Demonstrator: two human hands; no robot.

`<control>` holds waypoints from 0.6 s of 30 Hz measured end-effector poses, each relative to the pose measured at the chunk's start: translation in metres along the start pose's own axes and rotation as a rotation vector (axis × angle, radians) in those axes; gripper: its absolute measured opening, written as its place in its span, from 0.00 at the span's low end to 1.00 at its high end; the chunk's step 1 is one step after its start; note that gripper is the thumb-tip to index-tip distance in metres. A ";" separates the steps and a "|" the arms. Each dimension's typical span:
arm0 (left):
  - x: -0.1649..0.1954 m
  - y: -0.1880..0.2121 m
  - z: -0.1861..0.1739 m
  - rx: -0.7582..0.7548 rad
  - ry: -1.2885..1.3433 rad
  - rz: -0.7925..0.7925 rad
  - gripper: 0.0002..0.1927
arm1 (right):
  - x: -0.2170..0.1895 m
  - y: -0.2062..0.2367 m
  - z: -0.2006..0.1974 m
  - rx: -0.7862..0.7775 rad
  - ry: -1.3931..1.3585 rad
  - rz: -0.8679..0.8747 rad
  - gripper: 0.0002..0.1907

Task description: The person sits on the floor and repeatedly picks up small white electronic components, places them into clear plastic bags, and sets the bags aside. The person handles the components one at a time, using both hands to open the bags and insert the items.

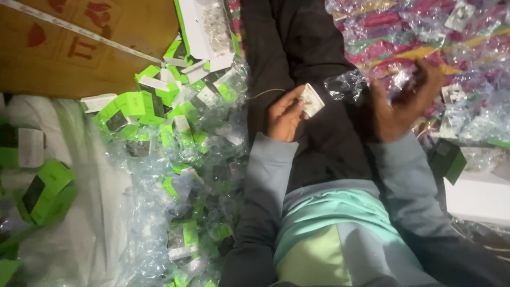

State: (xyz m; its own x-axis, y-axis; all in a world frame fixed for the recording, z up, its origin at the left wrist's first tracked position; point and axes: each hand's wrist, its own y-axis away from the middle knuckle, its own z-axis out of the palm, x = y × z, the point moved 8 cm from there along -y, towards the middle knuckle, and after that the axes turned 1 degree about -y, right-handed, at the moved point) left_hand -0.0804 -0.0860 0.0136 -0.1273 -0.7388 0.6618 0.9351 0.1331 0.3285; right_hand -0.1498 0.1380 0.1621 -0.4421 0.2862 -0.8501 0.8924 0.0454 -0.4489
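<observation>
My left hand [285,116] holds a small white square part [312,100] over my dark trouser leg [297,48]. A crumpled clear plastic wrapper [344,85] lies just to its right on the leg. My right hand [404,103] is spread with fingers apart and blurred, holding nothing, over a heap of clear bags on a colourful cloth. Both arms wear grey-blue sleeves.
A heap of green and white small boxes [159,106] and empty clear bags [175,202] lies at the left. A brown cardboard box [79,48] stands at the top left. White boxes [478,199] lie at the right, with bagged white parts [454,93] above.
</observation>
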 end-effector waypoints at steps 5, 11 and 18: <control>-0.009 0.003 0.006 -0.100 -0.201 -0.022 0.21 | -0.009 0.006 0.033 -0.400 0.046 0.117 0.26; -0.011 0.004 0.003 -0.145 -0.228 0.071 0.19 | -0.022 0.008 0.076 -0.596 0.228 -0.091 0.27; -0.011 0.005 0.009 -0.037 -0.311 0.078 0.10 | -0.032 0.010 0.082 -0.790 0.306 -0.158 0.35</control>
State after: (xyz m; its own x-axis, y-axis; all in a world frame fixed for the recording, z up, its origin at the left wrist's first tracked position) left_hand -0.0776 -0.0715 0.0137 -0.1439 -0.4894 0.8601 0.9566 0.1536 0.2475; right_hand -0.1338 0.0504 0.1618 -0.6242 0.4608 -0.6309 0.6736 0.7265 -0.1359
